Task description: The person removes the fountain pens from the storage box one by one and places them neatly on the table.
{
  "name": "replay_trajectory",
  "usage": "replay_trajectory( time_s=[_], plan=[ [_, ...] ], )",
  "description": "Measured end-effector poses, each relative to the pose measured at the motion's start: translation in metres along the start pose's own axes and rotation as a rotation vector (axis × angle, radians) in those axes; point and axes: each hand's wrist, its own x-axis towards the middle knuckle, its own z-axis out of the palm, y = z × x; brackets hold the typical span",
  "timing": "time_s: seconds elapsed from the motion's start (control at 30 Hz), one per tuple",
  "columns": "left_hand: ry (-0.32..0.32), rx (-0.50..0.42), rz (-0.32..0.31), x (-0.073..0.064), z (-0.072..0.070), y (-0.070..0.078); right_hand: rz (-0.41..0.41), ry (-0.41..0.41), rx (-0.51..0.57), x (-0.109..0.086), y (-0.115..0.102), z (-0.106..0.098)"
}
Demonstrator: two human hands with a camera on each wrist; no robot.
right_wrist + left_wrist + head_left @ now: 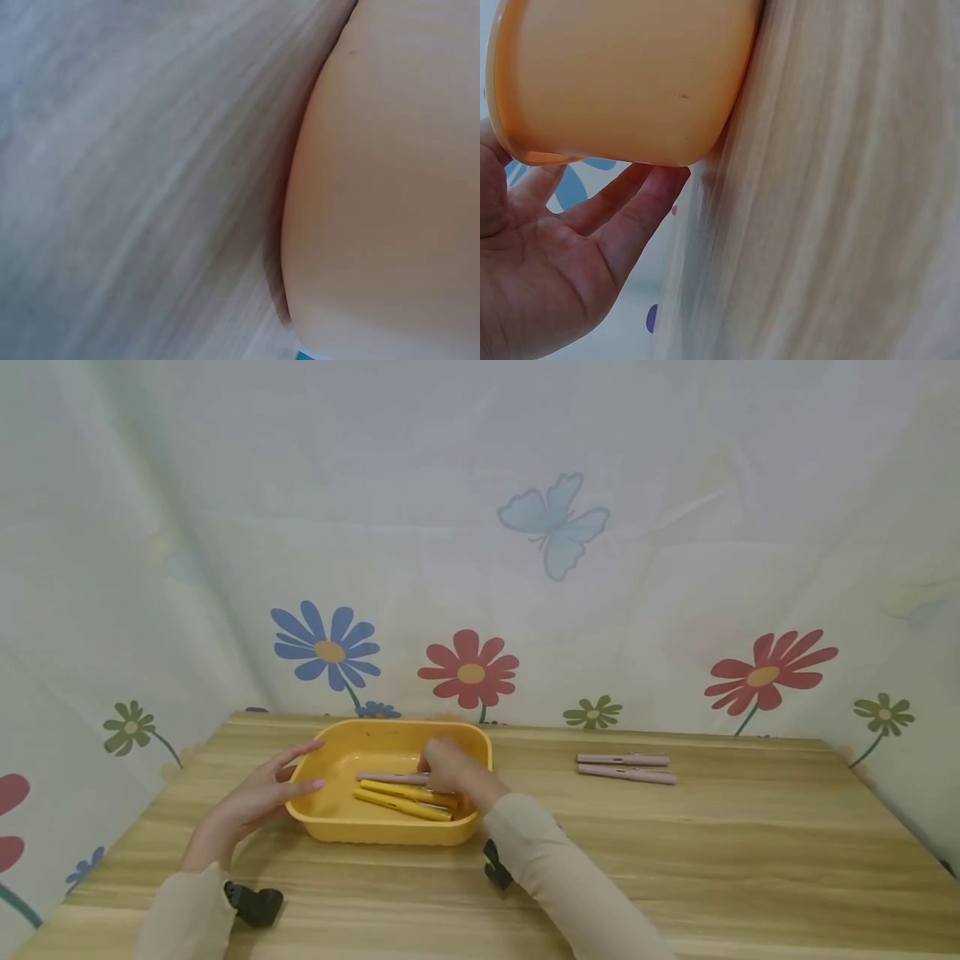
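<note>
A yellow plastic basin (390, 832) stands on the table, left of centre. My left hand (258, 793) holds its left end, the thumb over the rim. In the left wrist view the fingers of the left hand (562, 255) lie against the outer wall of the basin (630, 82). My right hand (453, 768) reaches inside over the right rim, its curled fingers pinching the right end of a pale pink pen (390, 777). Yellow pens (401, 804) lie just below it in the basin. The right wrist view shows only the basin's outer wall (390, 187) and the table; the hand is hidden there.
Two pale pink pens (626, 773) lie side by side on the wooden table (735, 860), right of the basin. Behind the table hangs a pale cloth (645, 610) printed with flowers and a butterfly.
</note>
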Motion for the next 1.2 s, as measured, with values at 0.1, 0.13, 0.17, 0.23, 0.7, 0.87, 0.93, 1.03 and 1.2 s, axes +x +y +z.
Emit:
replay_trajectory(
  time_s=[0.1,0.13,0.17,0.23,0.7,0.87,0.93,1.03,1.2],
  plan=[
    [0.001,0.012,-0.007,0.001,0.001,0.002,-0.012,0.010,-0.019,-0.001,0.002,-0.002],
    [0.001,0.011,-0.008,0.001,0.001,0.002,-0.014,0.014,-0.027,-0.002,0.002,-0.003],
    [0.000,0.010,-0.008,0.002,0.002,0.003,-0.017,0.016,-0.032,-0.003,0.002,-0.005],
    [-0.006,0.009,-0.002,0.002,0.003,0.004,-0.033,0.022,-0.056,-0.006,0.002,-0.008],
    [-0.011,0.001,0.001,0.001,0.001,0.001,-0.208,0.114,-0.074,-0.023,-0.006,-0.040],
    [-0.003,0.020,-0.016,-0.001,0.002,0.002,-0.268,0.144,-0.075,-0.034,0.000,-0.052],
    [0.000,0.018,-0.019,-0.002,0.002,0.002,-0.279,0.148,-0.079,-0.039,0.004,-0.056],
    [0.004,0.022,-0.022,-0.001,0.001,0.001,-0.299,0.182,-0.075,-0.049,0.013,-0.065],
    [0.000,0.027,-0.014,0.000,0.000,-0.001,-0.334,0.239,-0.049,-0.067,0.029,-0.082]
  ],
)
